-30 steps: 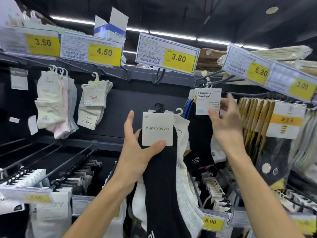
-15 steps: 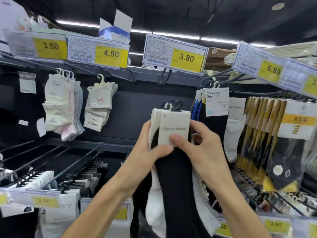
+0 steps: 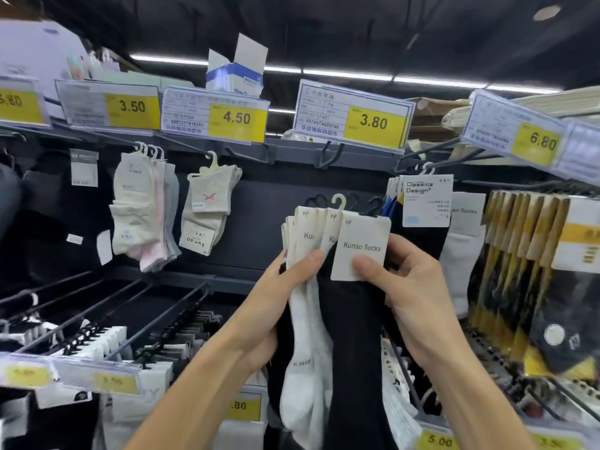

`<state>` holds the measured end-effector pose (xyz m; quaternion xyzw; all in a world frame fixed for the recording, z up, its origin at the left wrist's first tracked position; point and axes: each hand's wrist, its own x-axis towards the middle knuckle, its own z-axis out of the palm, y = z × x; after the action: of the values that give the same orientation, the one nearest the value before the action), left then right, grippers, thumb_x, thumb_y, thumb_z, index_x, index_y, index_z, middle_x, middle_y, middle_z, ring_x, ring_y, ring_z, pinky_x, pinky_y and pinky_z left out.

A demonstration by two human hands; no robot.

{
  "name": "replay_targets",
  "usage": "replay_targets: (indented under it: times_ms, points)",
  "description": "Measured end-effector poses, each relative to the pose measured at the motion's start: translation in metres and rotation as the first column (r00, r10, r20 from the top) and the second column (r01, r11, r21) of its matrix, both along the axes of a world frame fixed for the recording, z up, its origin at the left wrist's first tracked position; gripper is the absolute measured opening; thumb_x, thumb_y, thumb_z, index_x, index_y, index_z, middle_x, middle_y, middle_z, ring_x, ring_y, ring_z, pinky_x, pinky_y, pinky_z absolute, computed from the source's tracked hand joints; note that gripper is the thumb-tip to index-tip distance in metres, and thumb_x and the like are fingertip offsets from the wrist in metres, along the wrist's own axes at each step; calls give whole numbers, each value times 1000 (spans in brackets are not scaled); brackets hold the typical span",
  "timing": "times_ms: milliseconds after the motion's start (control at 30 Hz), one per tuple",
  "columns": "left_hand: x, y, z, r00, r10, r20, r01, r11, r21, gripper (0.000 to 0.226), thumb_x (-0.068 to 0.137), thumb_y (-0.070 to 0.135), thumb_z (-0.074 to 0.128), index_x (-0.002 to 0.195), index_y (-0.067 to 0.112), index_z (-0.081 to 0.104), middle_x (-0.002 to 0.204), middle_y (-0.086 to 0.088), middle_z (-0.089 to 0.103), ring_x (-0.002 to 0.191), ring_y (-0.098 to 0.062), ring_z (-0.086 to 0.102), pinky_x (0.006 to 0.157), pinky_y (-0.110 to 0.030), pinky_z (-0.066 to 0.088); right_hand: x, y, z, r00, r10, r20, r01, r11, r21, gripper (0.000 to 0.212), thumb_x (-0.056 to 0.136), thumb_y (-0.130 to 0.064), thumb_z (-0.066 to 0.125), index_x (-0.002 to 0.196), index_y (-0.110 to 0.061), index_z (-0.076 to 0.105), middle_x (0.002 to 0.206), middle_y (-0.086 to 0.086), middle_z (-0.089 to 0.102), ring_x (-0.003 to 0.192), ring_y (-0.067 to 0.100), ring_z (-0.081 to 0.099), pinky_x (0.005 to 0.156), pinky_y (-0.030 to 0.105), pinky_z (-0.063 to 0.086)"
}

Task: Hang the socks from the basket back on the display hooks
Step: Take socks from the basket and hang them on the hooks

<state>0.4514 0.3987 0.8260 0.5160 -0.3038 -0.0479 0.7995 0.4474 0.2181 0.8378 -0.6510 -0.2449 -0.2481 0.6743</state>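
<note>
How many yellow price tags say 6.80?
2. The left 6.80 tag is at the picture's edge, partly cut off; the right 6.80 tag hangs upper right. More may be hidden.

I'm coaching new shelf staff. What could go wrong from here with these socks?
1. The left hand grips a fanned bundle of white-carded sock pairs; one may slip out when the right hand, pinching the front black sock pair, pulls it free.
2. Their small plastic hanger hooks bunch together and may snag.
</note>
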Motion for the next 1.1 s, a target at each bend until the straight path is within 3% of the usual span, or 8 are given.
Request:
replay_targets:
  times_ms: [133,367,633,800,900,1000,1100]
  points:
    - [-1,-13,1,1000,-9,12,9,1000,-6,41,83,33,75,122,23,70,123,-8,72,113,-24,69,84,-26,58,-12,-9,-1,999,52,-8,-52,998,38,34,74,-33,78,107,-26,74,111,3,76,104,22,72,84,31,59]
    - [-3,-53,7,999,-22,26,22,1000,4,29,84,27,73,113,24,74,115,-7,76,105,-23,73,76,-25,59,-28,-50,-6,1000,-19,19,16,982,188,30,83,-22,72,113,-24,69,114,4,75,105,19,72,79,24,58]
    - [-8,-103,7,993,-114,19,114,993,21,30,87,29,74,117,23,73,118,-7,75,107,-25,72,80,-30,60,-50,-94,-7,982,-187,13,182,968,170,31,86,-19,68,117,-19,64,111,2,75,103,18,72,79,24,58]
    - [-16,-128,6,999,-33,3,33,999,27,30,79,32,79,108,26,76,110,-4,77,101,-22,75,73,-26,60,-55,-120,-4,966,-247,-71,256,949,182,28,92,-8,65,120,-14,61,111,4,75,105,21,71,92,40,56]
    - [-15,-131,6,996,41,-83,-41,999,-1,34,73,32,79,106,23,76,104,-4,79,95,-22,76,67,-28,61,-48,-135,5,879,-476,-31,474,865,164,28,94,-8,62,120,-16,60,112,0,73,104,14,69,90,31,55]
    - [-15,-127,8,991,28,-134,-30,999,-18,32,73,30,80,104,22,78,106,-8,78,93,-26,76,66,-32,61,-29,-144,17,760,-648,46,644,761,77,31,94,-13,62,123,-20,54,109,-10,65,98,0,63,75,7,49]
    - [-16,-126,9,992,16,-125,-18,1000,-11,32,73,29,80,105,22,78,108,-9,77,95,-28,76,68,-34,61,-4,-146,29,745,-666,32,664,745,54,34,95,-14,61,127,-17,52,104,-15,62,94,-4,58,79,12,48]
